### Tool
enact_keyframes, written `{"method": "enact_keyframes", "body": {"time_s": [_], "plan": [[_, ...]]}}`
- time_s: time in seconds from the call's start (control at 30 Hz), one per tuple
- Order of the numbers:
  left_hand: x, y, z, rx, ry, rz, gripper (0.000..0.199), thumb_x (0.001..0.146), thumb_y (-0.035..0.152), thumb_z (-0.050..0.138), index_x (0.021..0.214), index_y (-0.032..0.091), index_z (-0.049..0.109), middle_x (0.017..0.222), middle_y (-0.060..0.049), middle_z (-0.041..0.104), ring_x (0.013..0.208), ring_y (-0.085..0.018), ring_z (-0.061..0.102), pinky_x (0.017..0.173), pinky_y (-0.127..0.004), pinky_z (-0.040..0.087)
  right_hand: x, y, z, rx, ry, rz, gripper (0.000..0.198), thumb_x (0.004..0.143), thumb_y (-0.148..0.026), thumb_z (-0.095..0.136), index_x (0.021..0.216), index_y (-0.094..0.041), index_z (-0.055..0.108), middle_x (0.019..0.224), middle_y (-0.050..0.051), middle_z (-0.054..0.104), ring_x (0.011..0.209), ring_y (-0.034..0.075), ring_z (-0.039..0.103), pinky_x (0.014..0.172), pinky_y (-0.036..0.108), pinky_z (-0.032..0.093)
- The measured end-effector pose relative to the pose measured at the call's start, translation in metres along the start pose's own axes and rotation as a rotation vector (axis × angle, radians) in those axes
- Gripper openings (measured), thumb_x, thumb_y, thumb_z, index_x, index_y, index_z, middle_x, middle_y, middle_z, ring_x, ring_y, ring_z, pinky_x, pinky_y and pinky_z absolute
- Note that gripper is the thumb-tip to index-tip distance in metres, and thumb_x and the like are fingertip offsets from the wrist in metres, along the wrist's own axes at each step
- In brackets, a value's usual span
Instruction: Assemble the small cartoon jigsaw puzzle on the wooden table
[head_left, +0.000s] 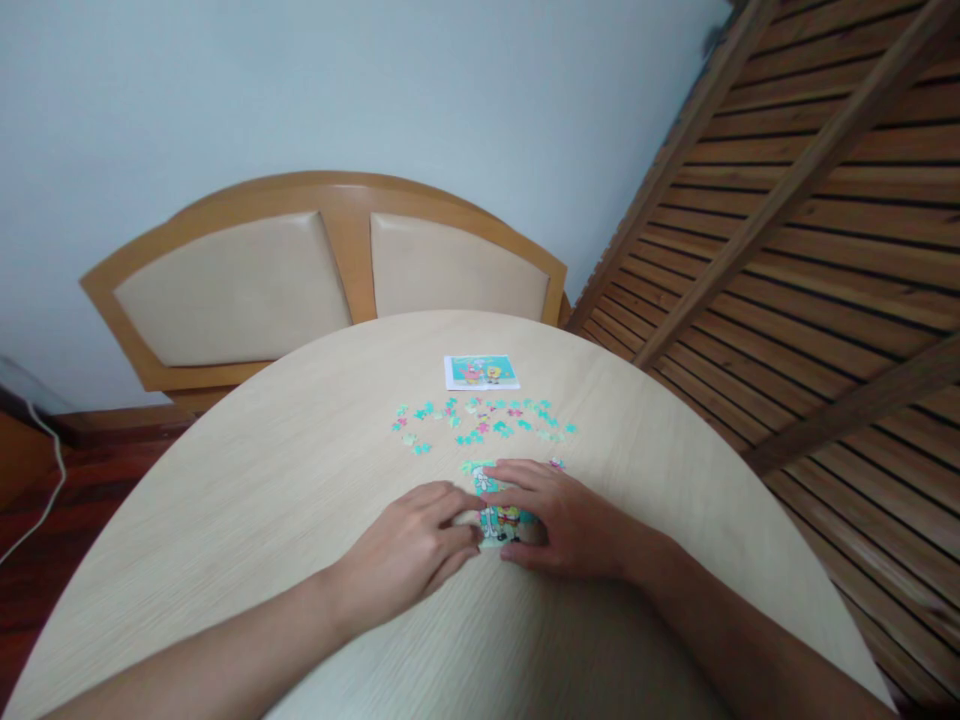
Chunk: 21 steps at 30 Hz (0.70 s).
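A partly joined jigsaw puzzle [489, 522] with cartoon figures, one of them a yellow square one, lies flat on the table near me. My left hand [416, 535] rests at its left edge, fingertips against the border, fingers bent and slightly apart. Over the puzzle's right part lies my right hand [562, 515], its fingers spread and touching the surface. That hand hides much of the right side. Just beyond its knuckles, a loose puzzle piece [556, 463] shows. I see no piece lifted in either hand.
Several loose puzzle pieces [482, 427] in teal, pink and pale green lie scattered beyond the puzzle. Behind them is a picture card [484, 372] with cartoon figures. The round wooden table [247, 520] stands before a padded bench back [240, 290]. Wooden slats [810, 230] slope at right.
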<state>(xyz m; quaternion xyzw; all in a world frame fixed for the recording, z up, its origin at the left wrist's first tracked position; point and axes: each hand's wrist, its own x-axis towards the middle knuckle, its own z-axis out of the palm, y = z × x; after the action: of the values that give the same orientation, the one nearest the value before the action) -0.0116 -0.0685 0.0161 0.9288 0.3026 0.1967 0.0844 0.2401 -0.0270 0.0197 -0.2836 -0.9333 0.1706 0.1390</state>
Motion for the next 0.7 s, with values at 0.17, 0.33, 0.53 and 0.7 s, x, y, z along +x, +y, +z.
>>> {"method": "enact_keyframes", "body": {"time_s": [0.17,0.33,0.53,0.7], "plan": [[0.0,-0.003,0.001,-0.046,-0.019,0.01,0.022,0.105,0.028,0.047,0.108,0.022,0.068,0.123,-0.005,0.067,0.112,-0.02,0.064,0.097,-0.036,0.054,-0.001,0.008,-0.005,0.005,0.072,-0.016,0.04,0.091,-0.039,0.064,0.127,-0.02,0.066,0.131,0.011,0.068,0.123,0.027,0.061,0.107,0.045,0.046],[-0.002,-0.005,0.002,-0.058,0.037,-0.117,0.025,0.102,0.032,0.051,0.121,0.024,0.066,0.124,-0.006,0.068,0.112,-0.022,0.065,0.097,-0.038,0.056,-0.014,0.039,-0.028,-0.148,0.246,0.33,0.023,0.093,-0.027,0.054,0.104,-0.021,0.073,0.104,0.007,0.077,0.098,0.024,0.071,0.09,0.04,0.053],[-0.003,-0.012,0.004,0.006,0.042,-0.185,0.034,0.098,0.034,0.057,0.128,0.022,0.063,0.14,-0.009,0.06,0.128,-0.027,0.057,0.109,-0.047,0.049,-0.025,0.059,-0.038,-0.138,0.227,0.495,0.023,0.092,-0.027,0.053,0.098,-0.021,0.075,0.097,0.007,0.076,0.088,0.023,0.07,0.078,0.036,0.055],[-0.003,-0.015,0.008,0.021,0.011,-0.17,0.041,0.099,0.037,0.056,0.137,0.023,0.058,0.15,-0.011,0.051,0.137,-0.028,0.049,0.113,-0.049,0.045,-0.018,0.058,-0.021,-0.202,0.272,0.38,0.03,0.095,-0.033,0.054,0.117,-0.021,0.071,0.122,0.011,0.07,0.118,0.029,0.061,0.102,0.046,0.048]]}}
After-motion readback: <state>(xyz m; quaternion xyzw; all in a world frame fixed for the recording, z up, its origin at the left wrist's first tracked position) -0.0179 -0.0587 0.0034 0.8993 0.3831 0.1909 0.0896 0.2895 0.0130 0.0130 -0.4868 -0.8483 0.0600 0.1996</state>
